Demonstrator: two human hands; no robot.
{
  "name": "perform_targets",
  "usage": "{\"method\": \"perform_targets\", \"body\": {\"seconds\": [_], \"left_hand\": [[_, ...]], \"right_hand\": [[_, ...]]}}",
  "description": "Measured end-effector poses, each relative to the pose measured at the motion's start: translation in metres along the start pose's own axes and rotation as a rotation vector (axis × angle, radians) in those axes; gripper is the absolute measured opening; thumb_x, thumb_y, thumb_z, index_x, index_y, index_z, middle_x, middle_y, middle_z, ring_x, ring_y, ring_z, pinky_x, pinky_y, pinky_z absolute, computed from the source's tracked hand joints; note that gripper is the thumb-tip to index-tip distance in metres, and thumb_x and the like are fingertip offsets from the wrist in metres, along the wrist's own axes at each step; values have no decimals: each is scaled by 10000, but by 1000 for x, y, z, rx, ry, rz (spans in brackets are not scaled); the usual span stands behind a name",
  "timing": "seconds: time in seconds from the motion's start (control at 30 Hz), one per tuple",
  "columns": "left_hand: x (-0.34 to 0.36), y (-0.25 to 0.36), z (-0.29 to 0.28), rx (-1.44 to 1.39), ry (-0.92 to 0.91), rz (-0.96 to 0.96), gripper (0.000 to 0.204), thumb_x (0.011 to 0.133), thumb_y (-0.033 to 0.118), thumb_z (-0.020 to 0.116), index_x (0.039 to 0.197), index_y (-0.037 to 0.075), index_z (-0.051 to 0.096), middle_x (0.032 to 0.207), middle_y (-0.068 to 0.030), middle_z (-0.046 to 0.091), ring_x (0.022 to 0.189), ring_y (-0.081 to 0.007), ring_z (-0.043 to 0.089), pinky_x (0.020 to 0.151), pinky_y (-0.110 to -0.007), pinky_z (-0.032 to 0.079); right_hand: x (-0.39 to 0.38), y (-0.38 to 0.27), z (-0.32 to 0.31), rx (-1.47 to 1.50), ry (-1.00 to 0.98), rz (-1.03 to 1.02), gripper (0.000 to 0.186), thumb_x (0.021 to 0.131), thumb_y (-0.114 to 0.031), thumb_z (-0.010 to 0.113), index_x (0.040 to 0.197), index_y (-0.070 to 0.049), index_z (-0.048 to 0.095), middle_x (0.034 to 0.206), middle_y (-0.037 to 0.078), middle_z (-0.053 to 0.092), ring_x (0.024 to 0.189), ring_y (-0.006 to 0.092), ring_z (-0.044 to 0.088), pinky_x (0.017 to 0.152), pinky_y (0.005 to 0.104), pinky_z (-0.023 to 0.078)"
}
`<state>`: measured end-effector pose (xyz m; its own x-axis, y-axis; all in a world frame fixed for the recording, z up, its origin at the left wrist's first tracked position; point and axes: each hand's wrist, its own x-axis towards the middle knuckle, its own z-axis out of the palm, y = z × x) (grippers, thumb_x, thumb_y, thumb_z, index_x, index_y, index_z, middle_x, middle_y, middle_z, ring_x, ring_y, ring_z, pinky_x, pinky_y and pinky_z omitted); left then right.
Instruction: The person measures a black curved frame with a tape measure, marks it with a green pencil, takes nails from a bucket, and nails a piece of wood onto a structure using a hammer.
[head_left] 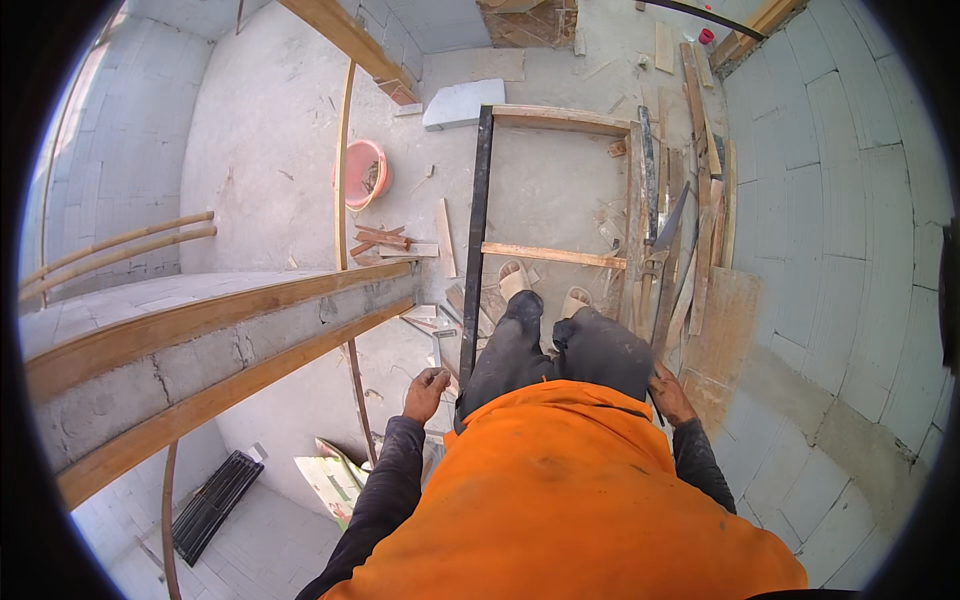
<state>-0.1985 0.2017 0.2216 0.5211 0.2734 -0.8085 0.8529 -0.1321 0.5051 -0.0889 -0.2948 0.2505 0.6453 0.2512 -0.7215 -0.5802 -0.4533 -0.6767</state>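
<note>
My left hand (427, 394) is curled beside my left thigh, close to the dark left rail of a wooden frame (554, 256). A metal square (437, 347) shows just beyond its fingers; I cannot tell whether they touch it. At my right thigh my right hand (671, 394) is bent round, with a thin dark edge showing by the fingers, its kind unclear. The frame stretches away from my legs, with a far end piece and one crossbar. My sandalled feet stand near that crossbar. A handsaw (671, 222) rests on boards right of the frame.
Loose boards (703, 240) lie along the right block wall (850, 200). A pink bucket (365, 174) and a pale block (465, 104) stand beyond on the left. A timber-edged wall (200, 370) juts in from the left. Wood scraps (383, 240) litter the floor.
</note>
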Motion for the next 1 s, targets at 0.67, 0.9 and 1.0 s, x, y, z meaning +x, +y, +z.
{"method": "perform_targets", "body": {"seconds": [0.67, 0.9, 1.0], "left_hand": [[59, 12, -40, -245, 133, -15, 425, 957, 368, 644, 1170, 2, 684, 958, -71, 727, 865, -156, 672, 729, -283, 515], [29, -19, 16, -279, 133, -54, 383, 947, 311, 665, 1110, -34, 702, 911, -78, 716, 824, -149, 657, 779, -284, 525], [21, -35, 40, -321, 113, -139, 391, 947, 324, 666, 1106, -32, 699, 897, -78, 708, 808, -148, 644, 763, -289, 516]], "right_hand": [[66, -1, 15, -546, 122, -33, 364, 970, -265, 561, 1261, -62, 642, 1208, 279, 661, 1115, 427, 638, 942, 451, 497], [66, 35, -18, -566, 42, 68, 281, 939, -238, 590, 1060, -14, 710, 1019, 271, 709, 994, 415, 693, 873, 449, 519], [74, 50, -41, -731, 25, 81, 291, 936, -234, 591, 1047, 5, 714, 964, 285, 706, 933, 415, 707, 849, 449, 527]]}}
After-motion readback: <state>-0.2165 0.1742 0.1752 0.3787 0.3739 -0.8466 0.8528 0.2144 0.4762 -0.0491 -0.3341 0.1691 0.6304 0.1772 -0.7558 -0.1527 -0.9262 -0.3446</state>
